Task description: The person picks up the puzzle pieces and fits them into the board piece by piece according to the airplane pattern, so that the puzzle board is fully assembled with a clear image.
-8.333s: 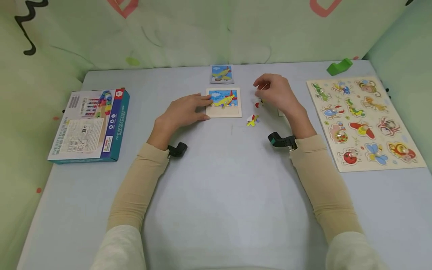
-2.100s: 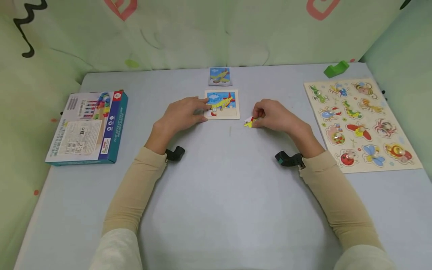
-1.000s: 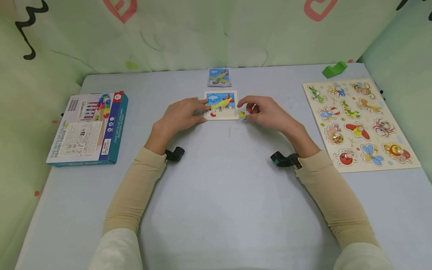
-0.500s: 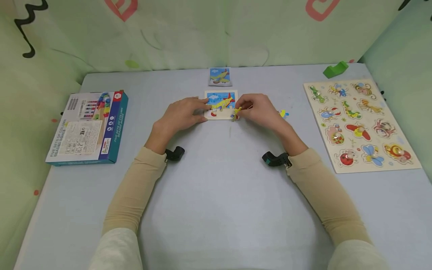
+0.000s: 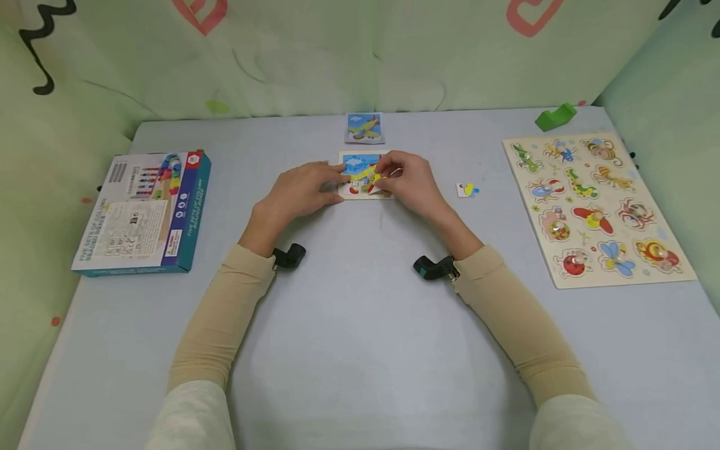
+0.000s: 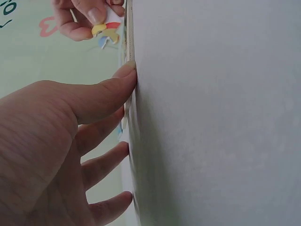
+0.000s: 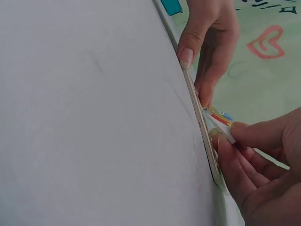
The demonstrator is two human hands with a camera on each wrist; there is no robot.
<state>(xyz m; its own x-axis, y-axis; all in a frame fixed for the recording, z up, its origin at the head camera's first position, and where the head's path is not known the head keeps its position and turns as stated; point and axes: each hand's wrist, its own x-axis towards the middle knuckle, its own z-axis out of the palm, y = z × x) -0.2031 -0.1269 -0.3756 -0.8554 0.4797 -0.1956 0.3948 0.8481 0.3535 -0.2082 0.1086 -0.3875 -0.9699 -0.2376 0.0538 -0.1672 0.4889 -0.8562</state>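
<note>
A small wooden jigsaw tray [image 5: 360, 152] with an airplane picture lies in the middle of the table, its upper part filled with blue sky and yellow plane. My left hand [image 5: 304, 187] rests at its left side, thumb against the near edge and fingers extended. Between thumb and fingers, my right hand [image 5: 413, 181] pinches a yellow, red and white puzzle piece [image 5: 373, 181] over the tray's lower half. That same puzzle piece [image 7: 223, 125] is tilted close above the tray in the right wrist view. A loose puzzle piece [image 5: 467, 189], white, yellow and blue, lies to the right.
Behind the tray lies an airplane picture card [image 5: 364, 128]. A boxed bead toy [image 5: 140, 212] sits at left. On the right are a knobbed bug puzzle board [image 5: 599, 209] and a green curved block [image 5: 555, 117]. A curtain [image 5: 337, 56] borders the table's back edge.
A red and white piece from the table now sits in the tray's lower left. The right hand picked up a yellow piece and carried it left over the tray. The left hand stayed put.
</note>
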